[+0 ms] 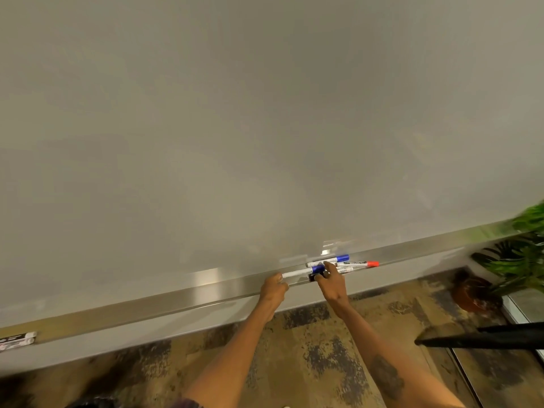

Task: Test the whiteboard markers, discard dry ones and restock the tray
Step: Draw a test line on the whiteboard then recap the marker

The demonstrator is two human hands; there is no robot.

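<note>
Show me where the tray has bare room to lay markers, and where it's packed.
Bare: the long stretch of tray between the far-left markers and the left hand, and the stretch from the red-capped marker towards the plant. Crowded: the marker cluster by the right hand, where both hands pinch one blue-capped marker.

Dim, warm, even light turns the whiteboard (265, 113) a mottled grey-beige. Left of the fingers (279, 278) a glare patch sits on the metal tray (210, 279); a small glint shows just above them. The marker (297, 272) they hold is soft-edged. Far right of them the plant (527, 260) smears into blur; the tray bows with wide-angle distortion.
</note>
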